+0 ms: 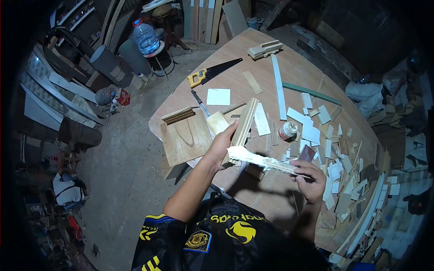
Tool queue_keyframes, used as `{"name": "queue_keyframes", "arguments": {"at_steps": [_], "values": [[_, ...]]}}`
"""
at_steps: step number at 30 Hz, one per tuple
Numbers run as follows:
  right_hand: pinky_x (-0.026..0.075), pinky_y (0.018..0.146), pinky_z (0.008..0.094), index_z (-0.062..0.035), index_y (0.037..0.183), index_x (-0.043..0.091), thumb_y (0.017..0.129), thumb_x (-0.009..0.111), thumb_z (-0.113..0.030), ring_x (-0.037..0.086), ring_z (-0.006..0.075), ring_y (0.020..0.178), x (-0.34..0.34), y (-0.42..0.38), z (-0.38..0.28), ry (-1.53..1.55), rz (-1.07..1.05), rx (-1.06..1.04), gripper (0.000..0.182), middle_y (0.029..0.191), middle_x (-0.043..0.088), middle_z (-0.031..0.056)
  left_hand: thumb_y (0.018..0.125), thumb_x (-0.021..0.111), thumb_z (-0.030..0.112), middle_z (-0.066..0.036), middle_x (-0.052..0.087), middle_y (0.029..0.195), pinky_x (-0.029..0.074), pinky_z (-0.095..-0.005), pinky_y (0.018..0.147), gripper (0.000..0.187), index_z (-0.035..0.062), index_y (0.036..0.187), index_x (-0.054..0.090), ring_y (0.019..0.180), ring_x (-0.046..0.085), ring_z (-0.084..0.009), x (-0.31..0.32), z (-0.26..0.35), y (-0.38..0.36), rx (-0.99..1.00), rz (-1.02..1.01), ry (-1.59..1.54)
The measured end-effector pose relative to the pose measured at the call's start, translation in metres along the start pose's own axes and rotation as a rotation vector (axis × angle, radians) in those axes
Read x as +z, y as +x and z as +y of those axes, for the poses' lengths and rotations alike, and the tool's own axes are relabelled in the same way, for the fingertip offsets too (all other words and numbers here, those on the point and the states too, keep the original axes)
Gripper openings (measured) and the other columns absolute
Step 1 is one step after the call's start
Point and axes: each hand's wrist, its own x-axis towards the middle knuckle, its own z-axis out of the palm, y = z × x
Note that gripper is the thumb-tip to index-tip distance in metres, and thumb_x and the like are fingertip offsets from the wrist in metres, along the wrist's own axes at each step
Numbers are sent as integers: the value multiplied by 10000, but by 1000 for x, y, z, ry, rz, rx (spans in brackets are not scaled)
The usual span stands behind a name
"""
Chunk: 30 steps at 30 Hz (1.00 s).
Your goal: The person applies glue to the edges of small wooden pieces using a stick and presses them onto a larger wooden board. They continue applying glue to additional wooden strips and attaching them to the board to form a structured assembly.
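Note:
My left hand [224, 143] is wrapped round a layered plywood piece [245, 122], held up at a slant over the table. In my right hand [310, 180] is a thin wooden stick [285, 165] coated with white paste [248, 156]. The stick's pasted end lies right at the near end of the plywood piece. Beyond my right hand stands a glass jar [288, 130] with whitish contents. To the left of my left hand sits a plywood box-like piece [185, 137] with a raised strip along its far edge.
On the wooden table [226, 74] lie a yellow-handled saw [212, 73], a white square [218, 96], a long pale strip [278, 88] and a green strip [312, 93]. Many offcuts [334, 171] cover the right side. A water bottle [145, 37] stands on a stool beyond the left edge.

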Motion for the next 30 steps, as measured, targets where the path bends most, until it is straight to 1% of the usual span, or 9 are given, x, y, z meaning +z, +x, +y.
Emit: {"name": "queue_keyframes", "arguments": {"at_steps": [2,3,9,12,14,19,21,26,30], "values": [[526,711,268,31,988,682,743,724,16,668,209,832,2,6,-15,-362,-180,-133,249,983,681,177,963,488,470,-22,582,671,496,-261,420,458,40,1023,633,475,561,-120,-5,0,-3,6,17,-11],[498,627,244,4,1030,698,712,760,24,648,179,734,10,8,-26,-456,-170,-169,325,885,671,127,963,488,470,-22,582,671,496,-261,420,458,40,1023,633,475,561,-120,-6,1,-6,7,20,-14],[450,573,271,-63,1090,714,712,758,0,578,172,642,26,11,-37,-672,-191,-205,386,757,594,90,955,514,457,-34,600,678,507,-246,423,456,27,1050,633,493,591,-120,-8,2,-23,1,-42,-43],[441,572,267,-69,1092,715,721,743,10,564,172,640,29,12,-30,-667,-101,-192,380,740,572,81,949,513,474,-51,629,697,540,-247,460,468,35,1054,637,539,636,-129,-11,-1,-25,13,-12,-4],[435,572,266,-66,1095,713,733,734,10,551,170,633,33,13,-28,-670,-82,-191,370,736,565,81,945,508,491,-57,647,707,563,-254,490,472,52,1049,644,573,663,-142,-22,-2,-23,-19,-104,65],[411,563,254,-48,1098,707,775,700,12,523,156,621,38,11,-27,-677,-10,-144,328,735,557,80,950,497,494,-51,645,704,548,-288,477,477,49,1026,650,529,632,-147,-25,0,-32,-12,-70,82],[401,555,244,-18,1086,703,790,696,-11,516,144,621,37,10,-28,-598,91,-209,297,733,562,81,992,463,412,-37,648,765,527,-248,496,403,50,1060,625,571,625,-105,-26,3,-36,-27,-82,71],[396,530,249,2,1053,712,761,709,-40,516,136,600,33,5,-36,-515,-110,-278,295,713,562,75,992,463,414,-29,646,754,528,-243,501,405,50,1055,628,584,627,-97,-23,4,-35,51,-45,9],[393,510,257,-21,1046,723,724,709,-45,512,141,576,37,10,-37,-535,-222,-353,323,695,558,53,961,491,468,-5,595,657,445,-235,398,436,71,989,669,468,545,-94,-22,7,-38,36,37,68]]}}
